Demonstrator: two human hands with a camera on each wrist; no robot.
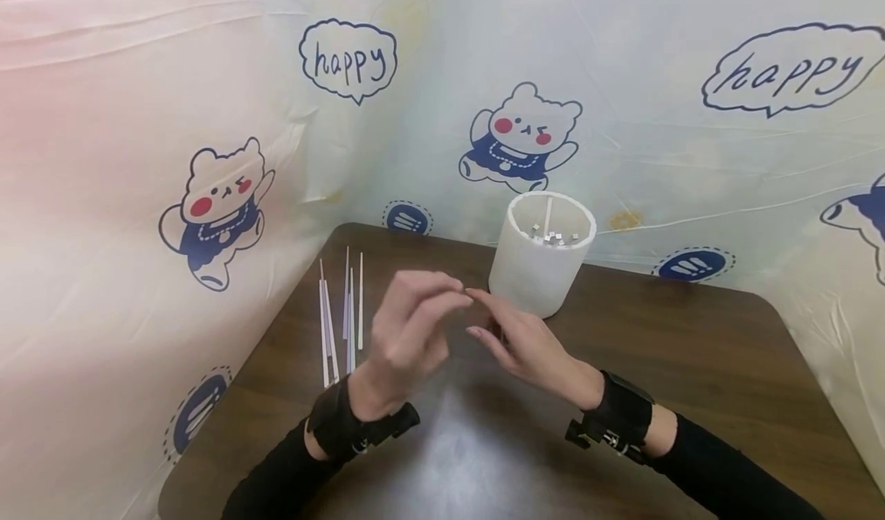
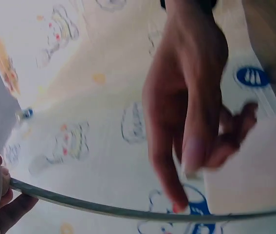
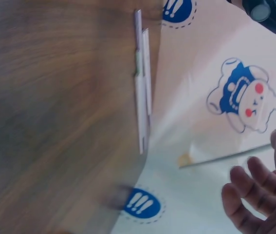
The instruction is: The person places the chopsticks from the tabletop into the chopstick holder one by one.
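My left hand (image 1: 411,336) is raised over the middle of the table, its thumb and forefinger drawn together. In the left wrist view, its fingers (image 2: 4,187) pinch the end of a long, thin grey-green stick (image 2: 89,205), which runs out past the frame's right side. No such stick can be made out in the head view. My right hand (image 1: 535,347) comes close to the left fingertips with its forefinger stretched out and its thumb apart. That forefinger overlaps the stick in the left wrist view; whether it touches is unclear. Loosely bent right fingers (image 3: 252,195) appear in the right wrist view.
A white round bin (image 1: 528,274) with small white cubes (image 1: 553,238) inside stands behind my right hand. Several slim white and lilac sticks (image 1: 361,301) lie on the brown table (image 1: 691,351) at left. Printed cloth (image 1: 429,120) hangs along the table's back and sides.
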